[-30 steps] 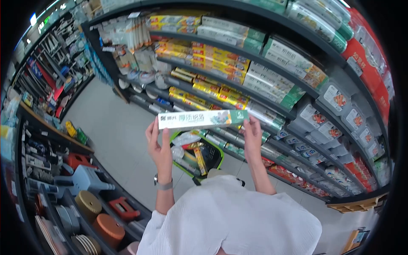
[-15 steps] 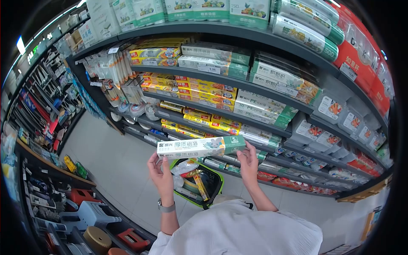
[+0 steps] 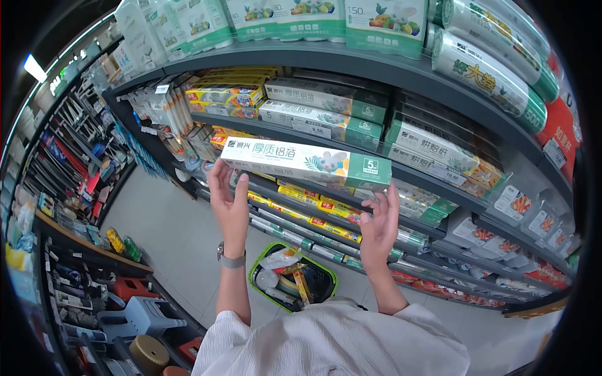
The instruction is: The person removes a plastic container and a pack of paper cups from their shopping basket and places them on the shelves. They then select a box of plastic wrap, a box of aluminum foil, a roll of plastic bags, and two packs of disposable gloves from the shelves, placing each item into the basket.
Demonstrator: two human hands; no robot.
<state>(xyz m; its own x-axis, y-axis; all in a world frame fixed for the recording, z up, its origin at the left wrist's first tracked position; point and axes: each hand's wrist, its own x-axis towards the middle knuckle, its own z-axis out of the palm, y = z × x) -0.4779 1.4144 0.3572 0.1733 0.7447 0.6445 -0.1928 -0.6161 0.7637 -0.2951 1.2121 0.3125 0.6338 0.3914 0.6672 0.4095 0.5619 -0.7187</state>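
Observation:
A long white and green box with a mouse picture and "5" on its green end is held up level before the shelves. My left hand grips its left end from below, with a watch on the wrist. At the green end, my right hand holds the lower right corner, fingers curled under it. Behind, similar white and green boxes lie stacked on a shelf above a price tag, beside yellow boxes.
A black basket with a green rim stands on the floor below, holding several packages. Shelving with rolls and cartons curves across the front and right. At the lower left are a grey-blue stool and a round tan stool.
Both hands have raised the box, which now covers part of the middle shelves. The view has shifted closer to the upper shelves, and the basket appears lower.

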